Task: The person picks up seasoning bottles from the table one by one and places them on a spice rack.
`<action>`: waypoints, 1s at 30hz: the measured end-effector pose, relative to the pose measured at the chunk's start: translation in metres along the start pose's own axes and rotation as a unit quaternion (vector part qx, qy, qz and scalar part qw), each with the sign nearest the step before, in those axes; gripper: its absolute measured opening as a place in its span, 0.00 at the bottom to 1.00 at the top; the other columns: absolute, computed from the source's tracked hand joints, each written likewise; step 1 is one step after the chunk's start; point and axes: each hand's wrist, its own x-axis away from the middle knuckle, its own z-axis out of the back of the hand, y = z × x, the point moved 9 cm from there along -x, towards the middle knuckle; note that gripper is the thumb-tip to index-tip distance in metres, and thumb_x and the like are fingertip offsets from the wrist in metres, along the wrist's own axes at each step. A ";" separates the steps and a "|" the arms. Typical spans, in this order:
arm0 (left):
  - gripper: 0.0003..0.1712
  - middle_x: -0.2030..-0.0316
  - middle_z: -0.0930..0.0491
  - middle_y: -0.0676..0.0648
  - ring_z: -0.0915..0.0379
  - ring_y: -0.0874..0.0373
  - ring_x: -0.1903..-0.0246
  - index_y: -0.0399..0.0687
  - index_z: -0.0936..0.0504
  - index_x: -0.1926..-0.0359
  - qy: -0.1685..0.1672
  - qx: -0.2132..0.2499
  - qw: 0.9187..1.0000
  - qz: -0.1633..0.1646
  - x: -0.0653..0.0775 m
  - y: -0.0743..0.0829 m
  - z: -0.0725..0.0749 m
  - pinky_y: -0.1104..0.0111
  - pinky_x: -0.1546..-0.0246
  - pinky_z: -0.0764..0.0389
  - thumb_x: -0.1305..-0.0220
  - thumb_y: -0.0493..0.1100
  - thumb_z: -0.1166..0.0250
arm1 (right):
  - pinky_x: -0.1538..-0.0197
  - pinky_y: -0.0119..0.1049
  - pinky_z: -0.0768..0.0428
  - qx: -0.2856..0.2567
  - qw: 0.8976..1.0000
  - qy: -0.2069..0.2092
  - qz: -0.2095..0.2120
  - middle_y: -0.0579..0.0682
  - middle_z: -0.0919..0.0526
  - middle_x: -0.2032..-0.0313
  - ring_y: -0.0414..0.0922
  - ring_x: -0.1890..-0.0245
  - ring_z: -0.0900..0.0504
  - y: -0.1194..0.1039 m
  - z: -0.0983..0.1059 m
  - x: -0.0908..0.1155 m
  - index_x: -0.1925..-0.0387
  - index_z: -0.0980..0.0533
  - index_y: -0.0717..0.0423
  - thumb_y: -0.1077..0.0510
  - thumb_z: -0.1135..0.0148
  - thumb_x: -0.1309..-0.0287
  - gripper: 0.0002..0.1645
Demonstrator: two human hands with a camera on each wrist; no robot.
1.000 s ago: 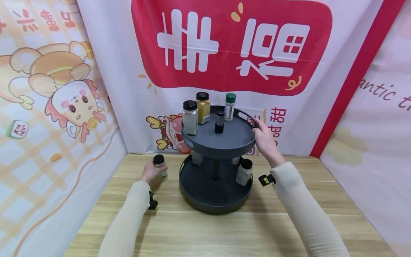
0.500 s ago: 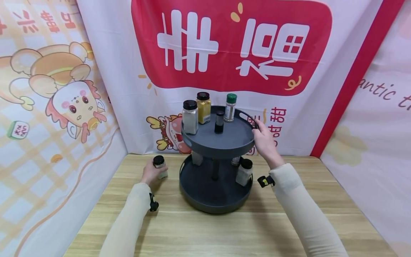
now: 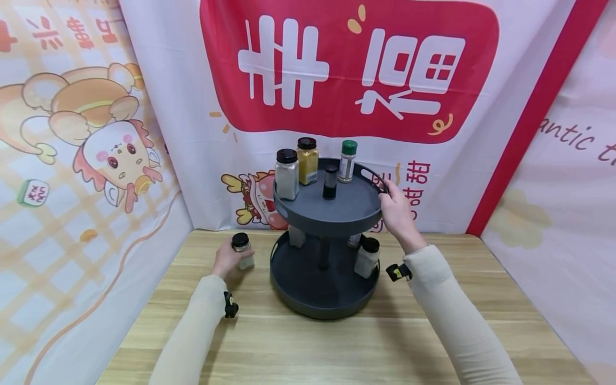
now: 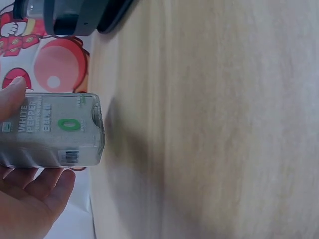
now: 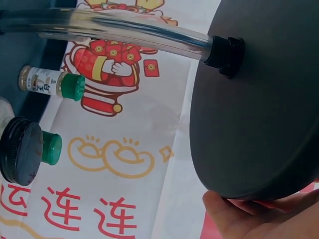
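Observation:
A clear jar of white pepper (image 4: 60, 130) with a black lid is in my left hand (image 3: 228, 259), left of the dark grey two-tier rack (image 3: 323, 310). Thumb and fingers grip the jar from opposite sides, lid up in the head view. Whether its base touches the table cannot be told. My right hand (image 3: 398, 214) grips the right rim of the upper tray (image 3: 353, 206) by its handle slot. In the right wrist view, the thumb and fingers (image 5: 279, 219) lie at the edge of that tray's underside (image 5: 259, 119).
The upper tray bears a pale-filled jar (image 3: 287, 179), a yellow-filled jar (image 3: 308, 163), a small black-based bottle (image 3: 329, 184) and a green-capped shaker (image 3: 346, 163). Several containers, including a black-lidded jar (image 3: 367, 259), stand on the lower tray. Printed cloth (image 3: 202, 176) hangs behind the wooden table (image 3: 308, 347).
The head view has shifted very slightly. Both hands keep their grips, and the rack and its containers stay as they were.

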 end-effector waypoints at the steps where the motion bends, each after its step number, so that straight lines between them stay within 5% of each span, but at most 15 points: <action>1: 0.33 0.48 0.26 0.31 0.31 0.37 0.47 0.33 0.30 0.45 0.001 -0.002 1.000 -0.003 0.001 0.002 0.001 0.49 0.43 0.33 0.46 0.46 0.29 | 0.33 0.50 0.44 0.001 1.000 -0.001 -0.002 0.59 0.39 0.33 0.53 0.33 0.42 0.000 0.000 0.000 0.29 0.45 0.57 0.57 0.62 0.32 0.31; 16: 0.34 0.49 0.25 0.31 0.29 0.37 0.48 0.34 0.29 0.46 0.041 0.005 0.999 -0.031 0.022 0.025 0.016 0.49 0.44 0.32 0.47 0.50 0.29 | 0.33 0.51 0.44 0.011 1.000 -0.004 0.001 0.60 0.40 0.32 0.54 0.32 0.44 0.001 -0.002 0.003 0.29 0.46 0.57 0.56 0.63 0.32 0.31; 23: 0.35 0.51 0.23 0.32 0.28 0.38 0.49 0.34 0.28 0.46 0.062 0.000 0.996 -0.063 0.029 0.049 0.030 0.50 0.45 0.31 0.49 0.51 0.27 | 0.33 0.50 0.44 0.013 1.000 0.000 0.006 0.60 0.39 0.33 0.54 0.32 0.44 -0.002 -0.001 0.003 0.29 0.46 0.59 0.56 0.62 0.32 0.31; 30: 0.35 0.51 0.23 0.35 0.28 0.42 0.48 0.37 0.27 0.45 0.046 0.049 0.995 -0.071 0.036 0.073 0.036 0.52 0.44 0.31 0.49 0.51 0.27 | 0.32 0.50 0.46 0.017 1.000 -0.002 0.000 0.59 0.42 0.31 0.54 0.31 0.46 -0.002 0.000 0.005 0.28 0.48 0.58 0.56 0.63 0.32 0.32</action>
